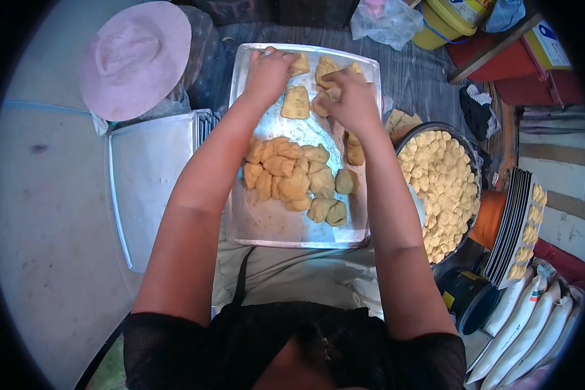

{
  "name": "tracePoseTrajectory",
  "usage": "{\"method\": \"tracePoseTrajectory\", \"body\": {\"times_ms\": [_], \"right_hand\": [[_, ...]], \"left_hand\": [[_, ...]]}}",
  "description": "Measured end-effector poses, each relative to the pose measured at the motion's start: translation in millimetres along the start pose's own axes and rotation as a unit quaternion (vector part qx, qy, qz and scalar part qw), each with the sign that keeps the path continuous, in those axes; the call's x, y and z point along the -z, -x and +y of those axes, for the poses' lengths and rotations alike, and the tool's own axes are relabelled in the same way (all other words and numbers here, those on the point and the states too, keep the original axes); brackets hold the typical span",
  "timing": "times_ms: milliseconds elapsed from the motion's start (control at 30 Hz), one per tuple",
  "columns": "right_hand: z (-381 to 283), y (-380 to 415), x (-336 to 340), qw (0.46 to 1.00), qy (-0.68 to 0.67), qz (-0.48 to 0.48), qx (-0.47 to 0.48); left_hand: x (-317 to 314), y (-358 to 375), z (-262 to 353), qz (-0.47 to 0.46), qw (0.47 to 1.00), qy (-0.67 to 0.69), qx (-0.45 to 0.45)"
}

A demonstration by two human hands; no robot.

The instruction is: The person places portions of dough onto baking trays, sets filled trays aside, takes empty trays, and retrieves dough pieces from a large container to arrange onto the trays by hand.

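A metal tray (299, 235) lies across the lap, with a heap of dough pieces (283, 169) at its middle left. My left hand (271, 70) is at the tray's far left corner, its fingers on a small dough piece (299, 65). Below that lies a flat dough piece (296, 103), untouched. Over the far right part, my right hand (350, 97) has bent fingers at several dough lumps (327, 70); its fingertips are partly blurred, and whether it grips one is unclear. More dough (355, 151) sits beside my right forearm.
At the right stands a round tub (439, 188) full of dough pieces, with stacked trays (515, 227) and white sacks (526, 331) beyond. Empty trays (153, 175) and a pink hat (136, 58) are at the left. Buckets (445, 23) stand at the back right.
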State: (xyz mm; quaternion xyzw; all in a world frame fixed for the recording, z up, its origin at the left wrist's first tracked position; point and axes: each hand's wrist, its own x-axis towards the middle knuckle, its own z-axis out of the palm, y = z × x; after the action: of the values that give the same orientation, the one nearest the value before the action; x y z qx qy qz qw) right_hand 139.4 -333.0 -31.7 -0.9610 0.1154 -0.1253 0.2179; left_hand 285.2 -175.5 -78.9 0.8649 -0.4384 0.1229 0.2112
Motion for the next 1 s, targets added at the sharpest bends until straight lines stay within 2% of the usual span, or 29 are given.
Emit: {"method": "tracePoseTrajectory", "body": {"times_ms": [33, 100, 133, 233, 300, 467, 567, 600, 700, 767, 800, 900, 1000], "right_hand": [[11, 5, 2, 0.999, -0.023, 0.046, -0.007], [34, -1, 5, 0.995, -0.04, 0.069, -0.052], [46, -4, 1, 0.994, -0.057, 0.072, -0.058], [63, -21, -12, 0.99, -0.084, 0.041, -0.103], [68, -27, -17, 0.987, -0.094, 0.03, -0.128], [74, -22, -31, 0.989, -0.091, 0.096, -0.061], [62, -12, -19, 0.99, -0.037, 0.132, -0.026], [51, -5, -10, 0.989, -0.007, 0.144, -0.011], [17, 23, 3, 0.997, -0.046, -0.015, 0.056], [6, 29, -9, 0.998, 0.007, -0.055, 0.035], [3, 32, -12, 0.996, 0.033, -0.074, 0.024], [0, 38, -7, 0.997, 0.034, -0.06, 0.02], [6, 47, -1, 0.994, -0.017, 0.111, 0.019]], "left_hand": [[5, 2, 2, 0.011, 1.0, -0.002, 0.024], [18, 10, 6, 0.032, 0.997, -0.009, 0.072], [23, 15, 3, 0.102, 0.99, -0.055, 0.083], [29, 19, -12, -0.024, 0.967, 0.028, 0.252], [24, 19, -20, -0.018, 0.972, 0.068, 0.222], [12, 16, -21, 0.001, 0.971, 0.1, 0.216], [25, 27, 0, 0.094, 0.979, 0.0, 0.18], [35, 32, 10, 0.053, 0.987, 0.015, 0.148], [50, 48, 35, -0.06, 0.995, 0.04, 0.065], [41, 58, 44, -0.124, 0.992, 0.027, 0.013], [35, 58, 45, -0.133, 0.989, 0.047, 0.039], [33, 59, 45, -0.087, 0.996, 0.02, 0.017], [53, 72, 46, 0.01, 0.996, -0.029, 0.084]]}}
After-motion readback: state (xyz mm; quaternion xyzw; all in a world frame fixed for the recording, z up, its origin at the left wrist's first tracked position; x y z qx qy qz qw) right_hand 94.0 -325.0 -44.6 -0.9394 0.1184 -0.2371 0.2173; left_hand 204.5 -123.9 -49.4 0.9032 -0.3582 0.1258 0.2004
